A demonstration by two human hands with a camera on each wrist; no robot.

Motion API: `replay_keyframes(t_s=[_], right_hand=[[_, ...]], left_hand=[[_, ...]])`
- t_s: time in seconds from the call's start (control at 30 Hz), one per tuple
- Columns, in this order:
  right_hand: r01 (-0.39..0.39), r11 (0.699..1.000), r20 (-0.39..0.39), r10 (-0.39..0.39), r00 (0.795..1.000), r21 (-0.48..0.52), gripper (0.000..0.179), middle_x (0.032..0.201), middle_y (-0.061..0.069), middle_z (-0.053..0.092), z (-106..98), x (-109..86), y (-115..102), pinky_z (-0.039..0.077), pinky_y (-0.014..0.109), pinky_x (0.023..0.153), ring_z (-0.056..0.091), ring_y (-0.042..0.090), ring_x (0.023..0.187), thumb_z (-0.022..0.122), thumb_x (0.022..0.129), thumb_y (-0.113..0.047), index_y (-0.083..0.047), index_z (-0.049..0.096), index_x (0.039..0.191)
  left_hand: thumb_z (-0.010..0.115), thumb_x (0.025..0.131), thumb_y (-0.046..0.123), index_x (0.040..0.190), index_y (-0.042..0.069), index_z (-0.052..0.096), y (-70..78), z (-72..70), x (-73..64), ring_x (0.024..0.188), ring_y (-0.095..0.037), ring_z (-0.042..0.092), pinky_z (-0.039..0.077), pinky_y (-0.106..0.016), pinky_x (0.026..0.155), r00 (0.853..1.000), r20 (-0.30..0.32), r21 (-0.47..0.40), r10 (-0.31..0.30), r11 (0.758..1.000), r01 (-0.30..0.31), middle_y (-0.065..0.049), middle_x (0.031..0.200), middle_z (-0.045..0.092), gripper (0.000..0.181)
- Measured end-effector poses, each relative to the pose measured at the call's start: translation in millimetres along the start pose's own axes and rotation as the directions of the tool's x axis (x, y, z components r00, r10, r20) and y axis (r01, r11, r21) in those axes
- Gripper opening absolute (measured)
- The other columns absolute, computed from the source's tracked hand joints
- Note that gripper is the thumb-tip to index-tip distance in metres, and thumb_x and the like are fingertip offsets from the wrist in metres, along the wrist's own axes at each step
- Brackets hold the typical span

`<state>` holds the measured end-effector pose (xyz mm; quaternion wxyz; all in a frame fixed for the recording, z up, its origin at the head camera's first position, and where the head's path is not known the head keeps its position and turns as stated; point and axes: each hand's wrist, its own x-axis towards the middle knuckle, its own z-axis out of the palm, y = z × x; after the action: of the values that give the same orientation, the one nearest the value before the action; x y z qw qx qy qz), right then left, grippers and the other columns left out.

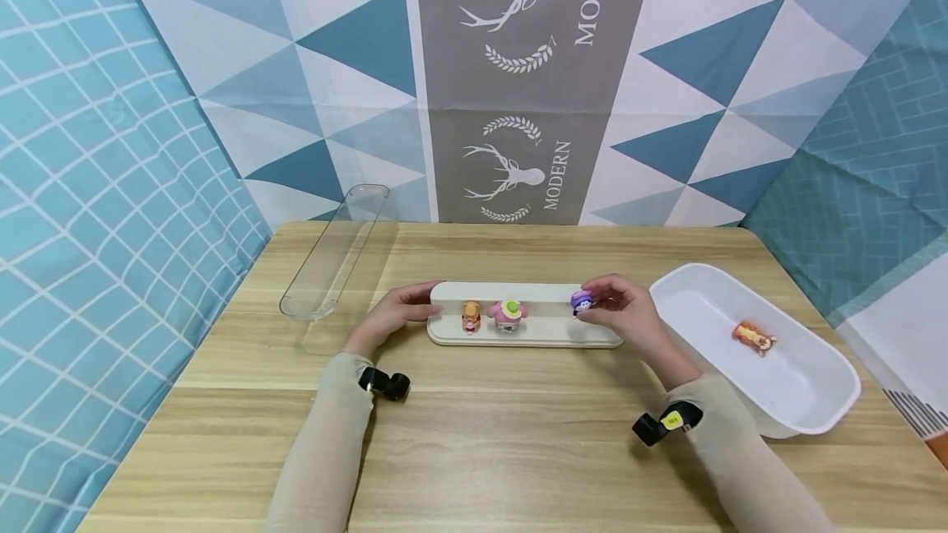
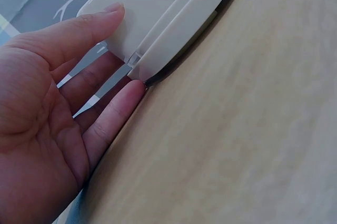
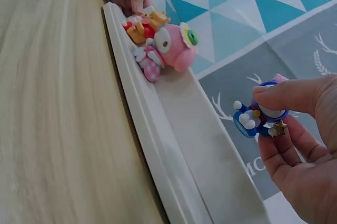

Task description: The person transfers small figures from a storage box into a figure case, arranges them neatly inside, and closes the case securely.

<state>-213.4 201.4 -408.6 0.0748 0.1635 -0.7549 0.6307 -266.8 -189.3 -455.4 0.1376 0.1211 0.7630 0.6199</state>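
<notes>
While the right hand (image 1: 628,311) pinches a partly hidden blue figurine (image 3: 254,117), the left hand (image 1: 396,315) grips a white stand (image 1: 550,329).

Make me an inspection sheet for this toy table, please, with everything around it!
Surface: pale-brown wood-grain tabletop; no spills seen.
Job's things: long cream stepped stand holds an orange-and-red bear-like toy and a pink toy with a yellow-and-green flower; white oblong tub holds an orange-brown animal toy.
Clutter: long clear plastic container, back left, touching neither hand.
Hands: left hand grips the stand's left end; right hand pinches a purple-and-blue toy near the right end.
Cables: nothing seen.
Surroundings: grey, white and blue deer-print backdrop behind; blue-and-white grid sheet on the left.
</notes>
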Motion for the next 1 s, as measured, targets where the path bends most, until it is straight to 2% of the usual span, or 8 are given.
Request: replay_keyframes(t_s=[0.27, 0.53, 0.73, 1.0], right_hand=[[0.01, 0.999, -0.036, -0.011, 0.999, -0.034, 0.037, 0.09, -0.003, 0.069, 13.7, -0.6, 6.1, 0.05, 0.019, 0.073, 0.06, 0.007, 0.082, 0.079, 0.073, 0.015, 0.014, 0.064, 0.107], [0.041, 0.997, -0.052, -0.044, 0.998, -0.071, 0.036, 0.097, 0.021, 0.065, 29.0, -4.5, 11.5, 0.051, 0.02, 0.077, 0.061, 0.009, 0.085, 0.082, 0.073, 0.012, 0.01, 0.068, 0.105], [0.053, 0.996, -0.052, -0.057, 0.997, -0.076, 0.035, 0.097, 0.018, 0.063, 40.6, -5.4, 14.7, 0.052, 0.022, 0.082, 0.063, 0.014, 0.087, 0.083, 0.073, 0.011, 0.005, 0.07, 0.105], [0.1, 0.991, -0.045, -0.104, 0.994, -0.094, 0.034, 0.096, 0.016, 0.061, 50.1, -6.1, 21.3, 0.054, 0.023, 0.081, 0.063, 0.014, 0.086, 0.082, 0.072, 0.014, 0.004, 0.07, 0.102]], left_hand=[[0.071, 0.091, 0.007, 0.144, 0.004, 0.052, 0.8, 0.4, 0.6, 0.122, -0.024, 0.054, 0.046, -0.027, 0.095, 1.0, -0.004, -0.001, 0.005, 1.0, -0.005, -0.016, 0.141, 0.056, 0.056], [0.071, 0.091, 0.007, 0.144, 0.004, 0.052, -0.5, 0.4, 0.2, 0.12, -0.023, 0.055, 0.046, -0.026, 0.093, 1.0, 0.001, 0.011, 0.017, 1.0, -0.017, -0.016, 0.14, 0.056, 0.056], [0.071, 0.091, 0.006, 0.144, 0.003, 0.053, 0.1, 0.2, -0.7, 0.118, -0.022, 0.056, 0.046, -0.026, 0.093, 1.0, -0.001, 0.008, 0.021, 1.0, -0.021, -0.016, 0.14, 0.056, 0.056], [0.072, 0.091, 0.008, 0.144, 0.003, 0.052, -0.8, -0.4, -0.1, 0.12, -0.024, 0.055, 0.045, -0.027, 0.094, 0.999, 0.01, 0.017, 0.038, 0.999, -0.039, -0.017, 0.14, 0.056, 0.057]])
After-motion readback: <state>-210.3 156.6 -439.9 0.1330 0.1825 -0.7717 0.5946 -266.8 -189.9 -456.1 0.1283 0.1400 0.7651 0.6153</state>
